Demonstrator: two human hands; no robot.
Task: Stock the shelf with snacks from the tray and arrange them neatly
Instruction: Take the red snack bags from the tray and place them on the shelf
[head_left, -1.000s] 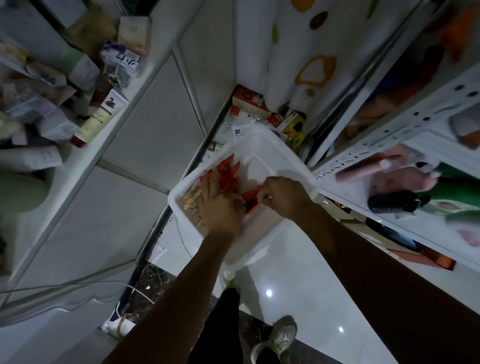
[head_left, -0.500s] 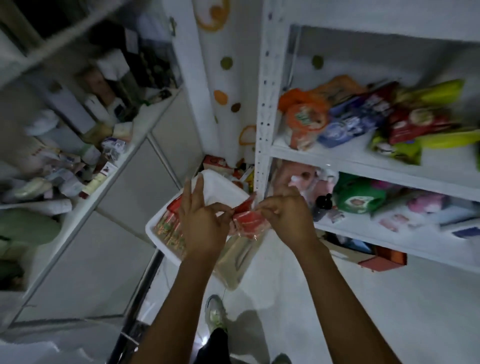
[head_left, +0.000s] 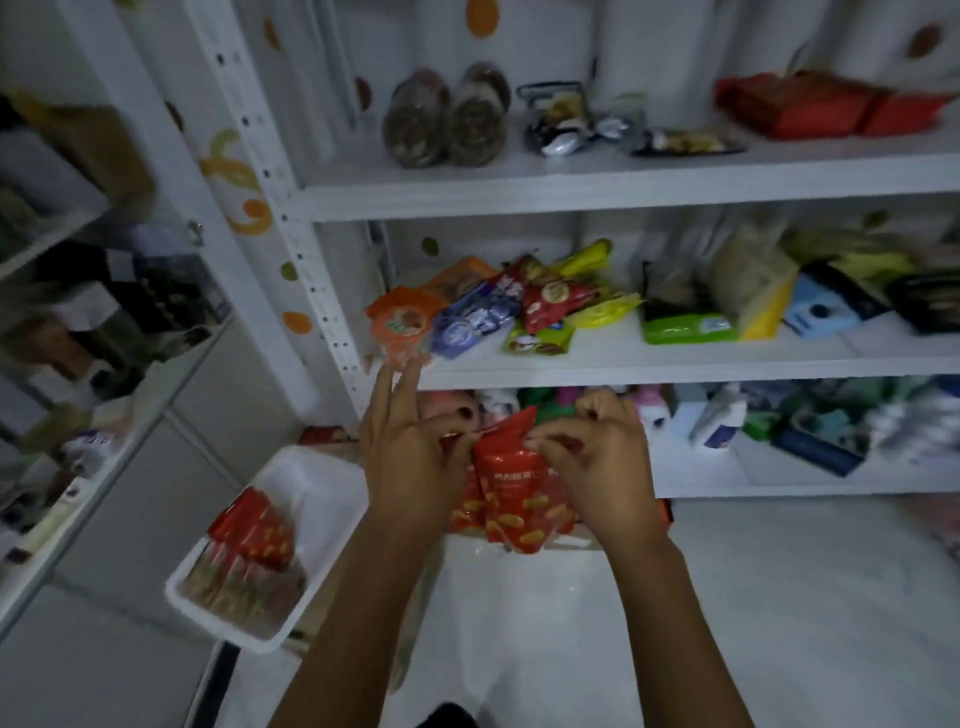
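The left hand pinches the top edge of the red snack packets between its thumb and a bent finger. Its two longest fingers stand straight up, slightly apart, with their tips level with the front edge of the middle shelf. The right hand is curled tight, and its thumb and fingertips nip the same top edge from the other side. The packets hang upright between the two hands, overlapping, just below that shelf edge and in front of the bottom level.

On the middle shelf a heap of mixed snack bags crowds the left end. A strip of bare white board shows along the front, right of the heap. The white tray sits low on the left, with more red packets lying in its near end.
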